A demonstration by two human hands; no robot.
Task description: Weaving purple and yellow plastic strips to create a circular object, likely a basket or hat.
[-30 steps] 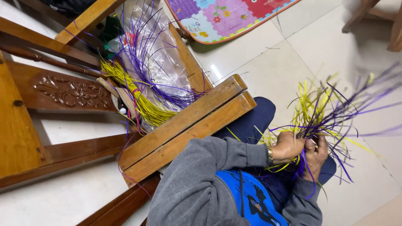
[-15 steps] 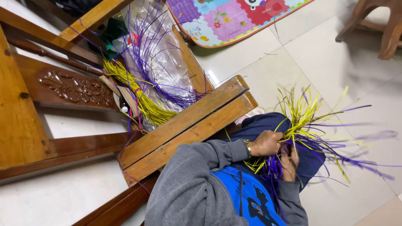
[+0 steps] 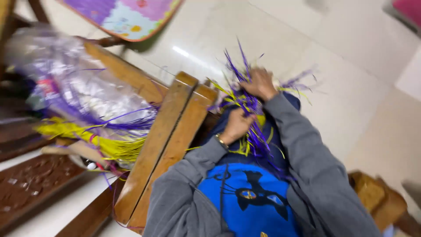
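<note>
Blue shirt [image 3: 247, 197] under grey sleeves [image 3: 307, 153], nearest the camera. Left hand [image 3: 237, 124]: fingers curled shut around the near part of the strips [image 3: 252, 131], a metal bracelet [image 3: 221, 141] at its wrist. Strips: one loose bunch of purple and yellow strands lying over the lap, running from the left hand up to the right hand, ends fanning out beyond both. Right hand [image 3: 262, 83]: farther out, back of the hand upward, fingers closed on the far part of the same bunch; motion blur hides the exact grip. Wooden frame [image 3: 169, 131]: two pale beams side by side, just left of the left hand, slanting away from the body. Spare bundle [image 3: 98, 140]: yellow strands tied with a red band, purple ones across it, lying left of the frame, well apart from both hands. Plastic bag [image 3: 83, 87]: clear, crumpled, behind the spare bundle. Floor [image 3: 333, 57]: pale tiles, beyond and right of the right hand. Mat [image 3: 127, 17]: coloured foam, far left of the hands, at the top edge.
</note>
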